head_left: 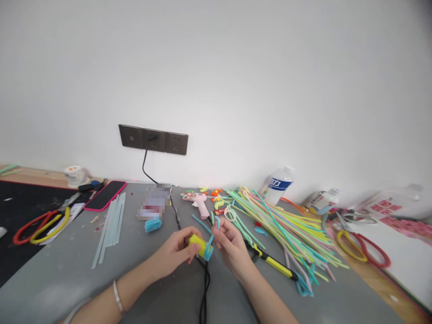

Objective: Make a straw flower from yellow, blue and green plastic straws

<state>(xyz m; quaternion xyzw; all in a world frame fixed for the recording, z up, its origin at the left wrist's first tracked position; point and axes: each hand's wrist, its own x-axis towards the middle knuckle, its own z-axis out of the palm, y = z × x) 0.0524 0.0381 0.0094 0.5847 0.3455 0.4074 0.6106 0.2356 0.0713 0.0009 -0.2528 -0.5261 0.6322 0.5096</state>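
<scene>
My left hand (182, 247) is closed round a yellow roll of pipe cleaner (198, 243) with a light blue band at its right end. A blue pipe cleaner (209, 243) runs up from that band, and my right hand (229, 240) pinches its upper part near a bent loop. Both hands are close together above the grey mat (151, 288). Left of them lies a blue pipe cleaner bundle (153, 225). Behind the hands rests a pink glue gun (200, 201). The inner fingers of both hands are partly hidden.
Many pastel pipe cleaners (286, 225) spread across the right, beside a yellow-black tool (275, 264). Glue sticks (111, 229), a phone (105, 195) and scissors (50, 225) lie left. More scissors (362, 247) lie right. A black cable (204, 288) passes below my hands. A bottle (276, 185) leans near the wall.
</scene>
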